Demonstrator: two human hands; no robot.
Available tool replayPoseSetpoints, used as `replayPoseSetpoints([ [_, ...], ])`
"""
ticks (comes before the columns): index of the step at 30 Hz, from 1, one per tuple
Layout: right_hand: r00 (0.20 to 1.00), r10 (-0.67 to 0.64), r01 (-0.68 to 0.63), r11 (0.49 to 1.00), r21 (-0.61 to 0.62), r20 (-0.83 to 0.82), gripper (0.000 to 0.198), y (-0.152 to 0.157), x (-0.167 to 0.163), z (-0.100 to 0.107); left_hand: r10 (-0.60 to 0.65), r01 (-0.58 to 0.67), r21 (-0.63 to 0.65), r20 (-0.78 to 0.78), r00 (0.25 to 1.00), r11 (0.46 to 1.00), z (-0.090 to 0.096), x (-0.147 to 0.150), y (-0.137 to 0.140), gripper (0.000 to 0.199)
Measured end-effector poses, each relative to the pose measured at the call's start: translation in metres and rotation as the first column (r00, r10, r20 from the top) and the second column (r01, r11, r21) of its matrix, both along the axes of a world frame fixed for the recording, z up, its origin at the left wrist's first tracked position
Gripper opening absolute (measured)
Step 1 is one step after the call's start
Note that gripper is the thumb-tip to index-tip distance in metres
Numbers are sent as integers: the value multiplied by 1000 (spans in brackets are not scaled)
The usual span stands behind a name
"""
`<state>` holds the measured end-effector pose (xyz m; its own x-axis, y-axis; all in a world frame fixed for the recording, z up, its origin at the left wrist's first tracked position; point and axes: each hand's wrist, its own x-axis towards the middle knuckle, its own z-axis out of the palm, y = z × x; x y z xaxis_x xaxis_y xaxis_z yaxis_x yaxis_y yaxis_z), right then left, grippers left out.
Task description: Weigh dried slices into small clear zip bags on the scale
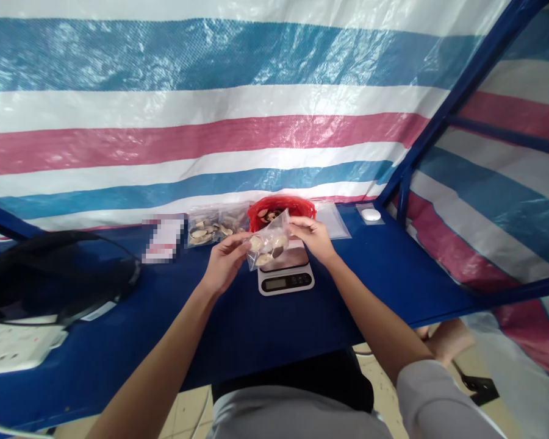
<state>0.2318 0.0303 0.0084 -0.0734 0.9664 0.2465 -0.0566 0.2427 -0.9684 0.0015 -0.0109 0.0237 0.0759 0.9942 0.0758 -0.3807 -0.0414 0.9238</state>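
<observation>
Between my two hands is a clear plastic bag [271,242] holding several pale, shell-like pieces, some with dark patches. My left hand [226,259] pinches its left edge. At the upper right corner, my right hand [312,235] grips the plastic between thumb and fingers. The bag is held tilted above a white kitchen scale [286,281], partly covering its weighing plate. Behind it stands a red bag [281,204], open at the top, with similar brownish pieces inside. Filled clear bags [210,228] of such pieces lie to the left of it.
On the blue table [265,338], a stack of flat clear bags [336,221] and a white rounded case [371,214] are at the back right. Left are a blurred-out card [165,239], a black mesh item [59,274] and a white power strip [21,347]. Striped sheeting [187,140] hangs behind.
</observation>
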Motion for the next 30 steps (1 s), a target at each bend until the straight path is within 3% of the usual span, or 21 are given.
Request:
replayPoseSetpoints([
  [3,1000,3,-4,998,-69,-17,47,2,2,-1,46,-47,-18,-55,997,999,-3,-5,5,34],
  [6,999,33,-33,995,-94,-2,44,5,3,4,119,-110,50,-236,964,993,-3,-16,12,39],
  [9,996,87,-82,990,-111,36,39,10,5,10,235,-152,206,-480,845,967,5,-25,16,41],
  [12,989,128,-115,980,-165,68,36,15,6,17,342,-110,376,-636,692,920,18,-22,16,35],
  [16,977,170,-146,972,-183,128,34,19,3,30,302,59,429,-721,623,901,34,-1,21,23],
  [20,956,221,-200,972,-125,191,29,21,-2,44,230,90,337,-792,565,937,42,19,33,20],
  [23,943,236,-222,971,-84,235,27,24,-5,49,188,45,262,-792,581,964,44,26,44,27],
  [30,920,275,-267,961,-65,279,23,27,-10,48,20,27,64,-641,767,998,37,27,62,42],
])
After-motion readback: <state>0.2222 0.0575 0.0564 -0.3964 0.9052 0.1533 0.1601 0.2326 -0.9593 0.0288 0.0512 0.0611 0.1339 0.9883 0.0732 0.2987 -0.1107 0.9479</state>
